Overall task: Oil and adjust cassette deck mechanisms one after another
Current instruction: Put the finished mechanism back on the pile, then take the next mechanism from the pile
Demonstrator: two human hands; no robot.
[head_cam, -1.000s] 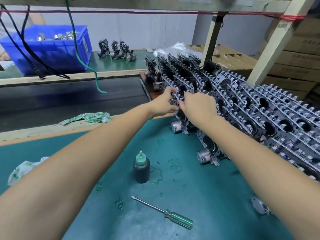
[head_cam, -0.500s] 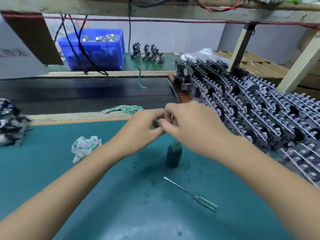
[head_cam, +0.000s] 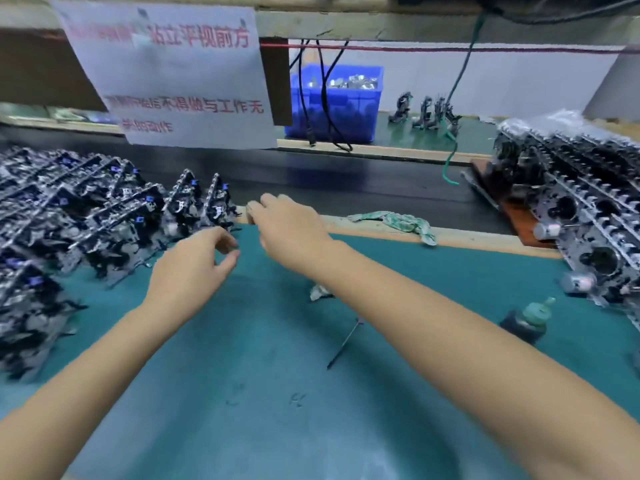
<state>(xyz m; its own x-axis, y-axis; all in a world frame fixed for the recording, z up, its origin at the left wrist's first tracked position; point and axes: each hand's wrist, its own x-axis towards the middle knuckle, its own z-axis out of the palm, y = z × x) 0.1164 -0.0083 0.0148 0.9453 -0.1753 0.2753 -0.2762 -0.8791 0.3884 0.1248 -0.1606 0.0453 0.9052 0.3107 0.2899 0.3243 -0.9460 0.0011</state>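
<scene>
Several finished cassette deck mechanisms [head_cam: 86, 230] stand in rows on the left of the green mat [head_cam: 277, 393]. The nearest one [head_cam: 216, 202] stands upright at the end of the row. My left hand [head_cam: 197, 265] hovers just right of the rows with thumb and fingers loosely curled, and I see nothing in it. My right hand [head_cam: 287, 223] reaches beside that nearest mechanism, fingers bent, apart from it. A second dense stack of mechanisms [head_cam: 588, 209] lies on the right. The oil bottle [head_cam: 530, 320] with a green tip and the screwdriver [head_cam: 346, 344] rest on the mat.
A black conveyor belt [head_cam: 346, 181] runs behind the mat. A green rag [head_cam: 398, 220] lies on the wooden edge and a crumpled paper [head_cam: 320, 292] sits under my right forearm. A blue crate [head_cam: 336, 105] and a hanging paper sign [head_cam: 173, 77] are at the back.
My head and both hands swung left, from the right stack across the mat to the left rows. The hands were together half a second ago and are now apart.
</scene>
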